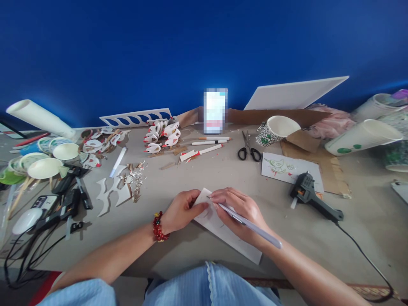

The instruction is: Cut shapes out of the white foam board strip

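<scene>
A long white board [236, 241] lies slanted at the table's front edge, with a few faint curved lines on it. My left hand [182, 211] grips its upper left edge, thumb on top and fingers partly hidden. In my right hand [240, 212] is a pale lavender pen [255, 228], its tip touching the board near the upper end. That hand's side rests on the board and covers part of its surface.
Black scissors [249, 152], markers [212, 141], a glue gun [310, 197] with its cable, and a drawing [276, 166] lie beyond my hands. White bird cutouts [153, 148], foam scraps [119, 191] and paper cups [44, 168] are leftward. A lit screen [215, 111] stands at the back.
</scene>
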